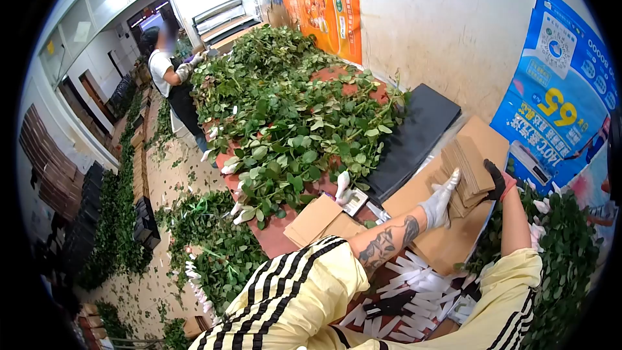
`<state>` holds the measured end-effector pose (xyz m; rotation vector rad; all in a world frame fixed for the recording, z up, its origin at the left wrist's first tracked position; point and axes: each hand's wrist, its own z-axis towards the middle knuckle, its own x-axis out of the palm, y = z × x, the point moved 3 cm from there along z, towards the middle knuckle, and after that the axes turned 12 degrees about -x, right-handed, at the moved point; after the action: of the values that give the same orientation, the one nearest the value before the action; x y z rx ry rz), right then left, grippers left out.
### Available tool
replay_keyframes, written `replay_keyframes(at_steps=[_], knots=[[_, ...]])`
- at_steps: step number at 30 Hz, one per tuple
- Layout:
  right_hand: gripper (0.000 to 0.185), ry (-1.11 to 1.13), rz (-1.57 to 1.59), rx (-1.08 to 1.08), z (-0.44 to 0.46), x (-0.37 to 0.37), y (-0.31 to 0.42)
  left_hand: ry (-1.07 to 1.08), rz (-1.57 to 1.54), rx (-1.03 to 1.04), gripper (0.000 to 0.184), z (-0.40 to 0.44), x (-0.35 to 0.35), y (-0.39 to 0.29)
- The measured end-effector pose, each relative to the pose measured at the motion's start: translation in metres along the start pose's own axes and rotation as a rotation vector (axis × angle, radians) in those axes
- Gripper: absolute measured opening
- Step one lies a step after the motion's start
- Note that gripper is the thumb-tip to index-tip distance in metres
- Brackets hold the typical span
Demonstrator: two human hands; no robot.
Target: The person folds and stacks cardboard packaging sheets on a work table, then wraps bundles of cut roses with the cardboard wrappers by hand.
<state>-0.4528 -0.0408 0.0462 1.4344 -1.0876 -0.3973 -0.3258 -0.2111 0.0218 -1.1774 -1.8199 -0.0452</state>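
My left hand (441, 201), in a white glove, lies against the left side of a stack of brown cardboard pieces (466, 167), its fingers extended. On the stack's right edge is my right hand (499, 181), in a black and red glove, with its fingers bent round the cardboard. The stack rests on a large cardboard sheet (424, 240). Smaller cardboard pieces (317, 219) lie left of my left forearm. White strips (414, 282) and a black object (389, 304) are spread below the large sheet.
Leafy stems (291, 123) cover much of the red table (269, 236). Dark flat sheets (418, 129) lie along the wall. More foliage stands at the right (564, 240) and on the floor (220, 253). Another person (172, 78) stands at the table's far left side.
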Motion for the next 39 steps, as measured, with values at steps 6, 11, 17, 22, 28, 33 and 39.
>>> replay_keyframes(at_steps=[6, 11, 17, 22, 28, 33, 39], knots=[[0.071, 0.029, -0.023, 0.130, -0.013, 0.022, -0.010, 0.095, 0.053, -0.031, 0.104, 0.005, 0.002, 0.000], [0.074, -0.089, -0.097, 0.178, -0.027, 0.037, -0.010, 0.130, 0.055, 0.012, 0.104, 0.014, -0.008, 0.001], [0.078, -0.194, -0.237, 0.205, -0.046, 0.069, 0.001, -0.042, 0.063, 0.021, 0.099, -0.013, -0.004, 0.009], [0.077, -0.153, -0.111, 0.220, -0.040, 0.051, -0.015, -0.054, 0.092, 0.017, 0.097, -0.025, -0.006, 0.007], [0.075, 0.073, 0.119, 0.097, -0.028, 0.046, -0.032, 0.011, -0.002, 0.151, 0.093, -0.031, -0.002, 0.003], [0.078, 0.275, 0.096, 0.106, -0.039, 0.060, -0.031, 0.195, -0.029, 0.136, 0.105, -0.027, -0.007, 0.005], [0.088, 0.319, 0.067, 0.087, -0.044, 0.082, -0.030, 0.166, 0.017, 0.180, 0.085, -0.023, -0.019, 0.003]])
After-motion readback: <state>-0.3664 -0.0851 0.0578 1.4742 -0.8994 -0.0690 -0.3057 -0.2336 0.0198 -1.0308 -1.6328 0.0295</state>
